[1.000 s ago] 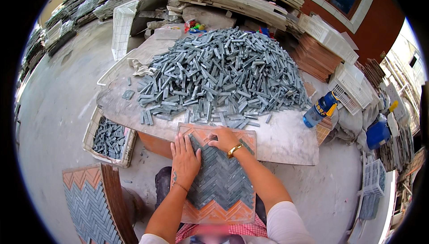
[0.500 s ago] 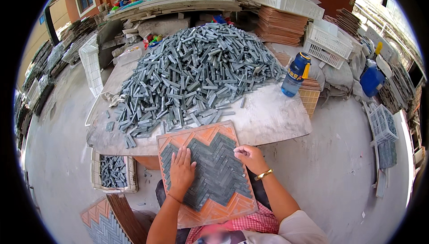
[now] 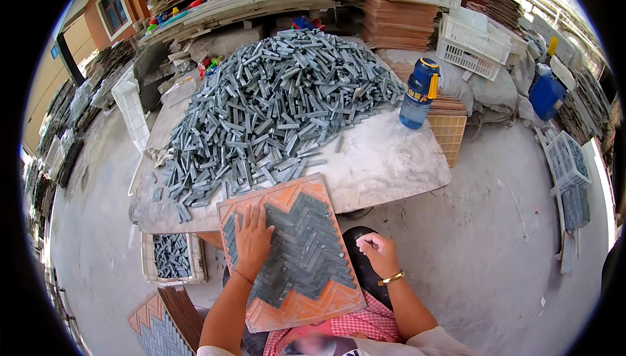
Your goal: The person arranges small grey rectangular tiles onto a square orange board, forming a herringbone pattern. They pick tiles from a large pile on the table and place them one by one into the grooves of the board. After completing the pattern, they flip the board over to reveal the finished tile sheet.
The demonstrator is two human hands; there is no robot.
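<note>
An orange herringbone-patterned mould board [image 3: 326, 298] rests on my lap, its far edge against the table. Dark grey-green stone strips [image 3: 301, 242] fill its middle in a zigzag. On the left part of these strips my left hand [image 3: 253, 237] lies flat, fingers stretched. My right hand [image 3: 380, 253], with a gold bracelet at the wrist, hovers just off the board's right edge. Its thumb and fingers are pinched together; the tips look whitish, and what they may hold is too small to make out. Beyond the board rises a big heap of loose stone strips [image 3: 280, 95].
The heap lies on a pale worktable [image 3: 398, 170], with a blue water bottle [image 3: 417, 94] at its right. Below the table's left side sits a crate [image 3: 199, 258] of strips. A filled board [image 3: 156, 330] leans at lower left. White plastic baskets [image 3: 473, 46] stand behind.
My right hand has drawn off the board's right edge, away and slightly nearer me, still pinched. My left hand stays flat on the strips. The whole view has shifted a little.
</note>
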